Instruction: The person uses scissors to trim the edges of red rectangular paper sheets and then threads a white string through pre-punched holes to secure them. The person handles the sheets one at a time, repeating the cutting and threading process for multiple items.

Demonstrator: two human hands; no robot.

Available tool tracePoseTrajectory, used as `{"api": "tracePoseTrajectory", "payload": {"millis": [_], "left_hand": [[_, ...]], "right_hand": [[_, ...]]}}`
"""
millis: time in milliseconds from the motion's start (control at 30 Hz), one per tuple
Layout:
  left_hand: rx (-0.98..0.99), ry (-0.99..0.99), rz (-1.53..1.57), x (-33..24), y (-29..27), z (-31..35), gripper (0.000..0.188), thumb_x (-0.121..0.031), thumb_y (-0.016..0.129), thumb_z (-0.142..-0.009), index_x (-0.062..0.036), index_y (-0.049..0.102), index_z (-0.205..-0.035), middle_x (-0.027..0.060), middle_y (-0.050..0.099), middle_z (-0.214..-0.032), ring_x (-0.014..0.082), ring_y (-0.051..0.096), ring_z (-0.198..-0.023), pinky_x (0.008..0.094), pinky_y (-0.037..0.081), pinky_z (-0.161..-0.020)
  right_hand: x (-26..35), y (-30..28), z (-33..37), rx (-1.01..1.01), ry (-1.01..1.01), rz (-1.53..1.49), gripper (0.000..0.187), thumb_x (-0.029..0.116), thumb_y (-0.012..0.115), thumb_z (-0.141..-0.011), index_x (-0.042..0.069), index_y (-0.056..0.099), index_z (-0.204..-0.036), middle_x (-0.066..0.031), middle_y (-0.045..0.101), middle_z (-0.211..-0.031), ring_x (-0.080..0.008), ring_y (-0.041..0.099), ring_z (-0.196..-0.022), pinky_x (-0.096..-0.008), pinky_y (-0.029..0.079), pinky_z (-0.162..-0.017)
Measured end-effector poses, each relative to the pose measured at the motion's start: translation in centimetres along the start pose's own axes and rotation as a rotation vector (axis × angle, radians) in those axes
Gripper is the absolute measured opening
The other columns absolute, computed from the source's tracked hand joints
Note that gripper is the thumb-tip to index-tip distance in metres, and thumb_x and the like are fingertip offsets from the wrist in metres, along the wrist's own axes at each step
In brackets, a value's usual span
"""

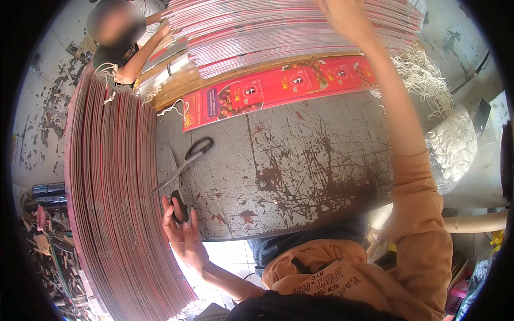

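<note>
My left hand point(184, 238) is open, palm up and fingers spread, at the table's left edge. Its fingertips are beside the lower black handle of the scissors point(179, 170); I cannot tell whether they touch. The scissors lie with blades apart. Stretched far across the table, my right hand point(344, 20) is over a big stack of thin boards point(300, 35) seen by their edges. Its fingers run to the picture's upper rim, so their grip is unclear. A long red printed strip point(284, 85) lies in front of that stack, with white cord at its left end.
A tall row of red and grey boards point(112, 203) stands along the left. White cords point(420, 80) hang at the back right, above a plastic bag of white cord point(455, 144). Another person's arm point(142, 53) rests by the far stack. The grey table point(300, 155) is heavily scratched.
</note>
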State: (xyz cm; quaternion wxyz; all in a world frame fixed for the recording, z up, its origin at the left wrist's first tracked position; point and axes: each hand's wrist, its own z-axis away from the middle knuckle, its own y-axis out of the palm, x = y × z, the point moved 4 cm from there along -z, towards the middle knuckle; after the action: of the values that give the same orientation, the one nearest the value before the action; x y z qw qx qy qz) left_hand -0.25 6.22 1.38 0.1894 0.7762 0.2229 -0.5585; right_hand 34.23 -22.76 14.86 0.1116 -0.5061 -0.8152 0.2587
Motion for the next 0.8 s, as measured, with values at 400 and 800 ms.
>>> {"api": "tracePoseTrajectory", "payload": {"millis": [400,800], "left_hand": [[-0.301,-0.059,-1.096,0.1,0.1,0.2,0.021,-0.015,0.061,-0.080,-0.0089,0.061,-0.100,0.0048,0.063,-0.098,0.0095,0.052,-0.058,0.0249,0.044,-0.051],[-0.041,-0.517,1.155,5.2,4.2,2.8,0.061,-0.042,0.045,-0.085,0.0002,0.032,-0.127,0.0213,0.043,-0.122,0.0367,0.049,-0.106,0.0549,0.048,-0.079]], "right_hand": [[0.7,-2.7,-0.7,-0.227,-0.176,0.219,0.016,0.010,0.055,-0.076,0.006,0.059,-0.090,-0.0091,0.053,-0.091,-0.0248,0.050,-0.089,-0.0393,0.036,-0.079],[10.3,-15.5,19.9,0.280,-0.494,-0.413,0.026,0.010,0.066,-0.064,0.005,0.061,-0.089,-0.0033,0.051,-0.075,-0.0206,0.051,-0.071,-0.0356,0.043,-0.061]]}}
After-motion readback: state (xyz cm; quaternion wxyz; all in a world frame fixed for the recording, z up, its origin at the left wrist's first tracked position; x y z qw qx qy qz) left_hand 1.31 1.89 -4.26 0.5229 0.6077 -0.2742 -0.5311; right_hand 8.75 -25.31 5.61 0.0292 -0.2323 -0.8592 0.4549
